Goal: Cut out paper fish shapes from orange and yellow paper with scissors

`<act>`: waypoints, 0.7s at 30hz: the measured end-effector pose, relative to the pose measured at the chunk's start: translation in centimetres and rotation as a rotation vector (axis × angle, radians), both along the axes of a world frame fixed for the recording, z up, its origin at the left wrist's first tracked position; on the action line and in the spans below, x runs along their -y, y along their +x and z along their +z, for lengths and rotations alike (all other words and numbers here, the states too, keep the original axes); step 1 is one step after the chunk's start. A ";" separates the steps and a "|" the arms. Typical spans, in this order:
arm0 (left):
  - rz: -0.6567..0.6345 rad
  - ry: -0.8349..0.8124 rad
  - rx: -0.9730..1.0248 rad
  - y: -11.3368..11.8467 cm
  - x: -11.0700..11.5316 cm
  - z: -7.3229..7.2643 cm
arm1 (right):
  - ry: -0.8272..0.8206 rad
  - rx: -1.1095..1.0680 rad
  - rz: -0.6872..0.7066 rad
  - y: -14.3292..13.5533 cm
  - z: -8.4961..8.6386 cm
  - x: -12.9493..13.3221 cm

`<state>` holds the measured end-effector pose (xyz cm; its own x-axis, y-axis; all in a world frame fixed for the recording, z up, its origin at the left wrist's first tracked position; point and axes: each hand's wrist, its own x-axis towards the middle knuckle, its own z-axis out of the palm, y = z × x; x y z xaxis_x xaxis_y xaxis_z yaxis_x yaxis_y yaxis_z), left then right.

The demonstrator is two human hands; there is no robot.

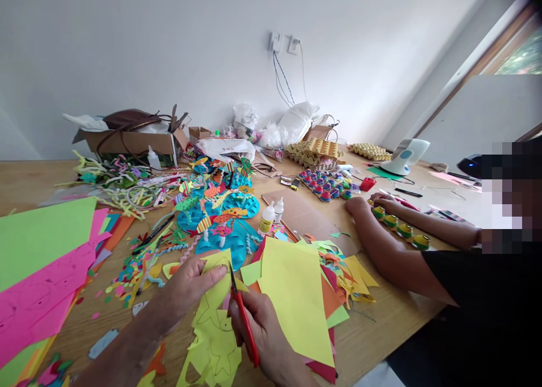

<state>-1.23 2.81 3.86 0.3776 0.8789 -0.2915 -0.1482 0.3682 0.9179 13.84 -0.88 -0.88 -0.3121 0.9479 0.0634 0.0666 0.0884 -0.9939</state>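
Observation:
My left hand (192, 288) pinches a yellow paper strip (220, 342) near its top, thumb on the upper face. Fish outlines are drawn on the strip in dark line, and its lower edge has cut-out gaps. Red-handled scissors (245, 325) are in my right hand (265, 322), with the blades at the strip's upper right edge. Just right of my hands lies a larger yellow sheet (292, 291) on a stack of coloured paper. Beyond my hands, colourful paper fish (228, 213) stand on blue painted egg-carton bases (243, 205).
Two glue bottles (267, 218) stand behind the yellow sheet. Pink (51, 291) and green paper (46, 240) lie at left, near scattered scraps and pipe cleaners (127, 189). At right, a co-worker's arms (389, 257) rest by painted egg-carton cups (392, 223). Egg trays (315, 150) and a box (135, 144) sit behind.

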 end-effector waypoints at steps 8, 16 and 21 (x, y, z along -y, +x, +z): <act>-0.018 -0.049 0.016 0.2 0.2 0.4 | -0.011 -0.017 -0.014 -0.2 0.2 0.0; 0.001 -0.070 0.028 0.3 0.3 0.3 | -0.002 0.032 -0.041 -0.1 -0.3 0.2; -0.049 -0.026 -0.001 0.1 0.1 0.4 | 0.000 0.053 -0.032 0.0 -0.4 0.2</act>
<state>-1.14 2.70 4.22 0.4201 0.8514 -0.3141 -0.1281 0.3983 0.9083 13.84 -1.07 -1.28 -0.2848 0.9574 0.0477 0.1215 0.0854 -0.9889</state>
